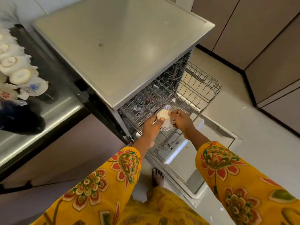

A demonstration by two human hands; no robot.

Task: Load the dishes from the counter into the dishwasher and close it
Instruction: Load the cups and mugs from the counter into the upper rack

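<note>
Both my hands hold one white cup with a floral band, turned upside down over the pulled-out upper rack of the open dishwasher. My left hand grips its left side, thumb on the base. My right hand pinches its right side. Several upside-down white cups and a floral saucer stand on the steel counter at the left. The dishwasher door lies open below my arms.
A dark blue bowl-like dish sits on the counter's near left. The lower wire rack juts out to the right. Beige cabinets line the far right. My bare foot stands on the pale floor beside the door.
</note>
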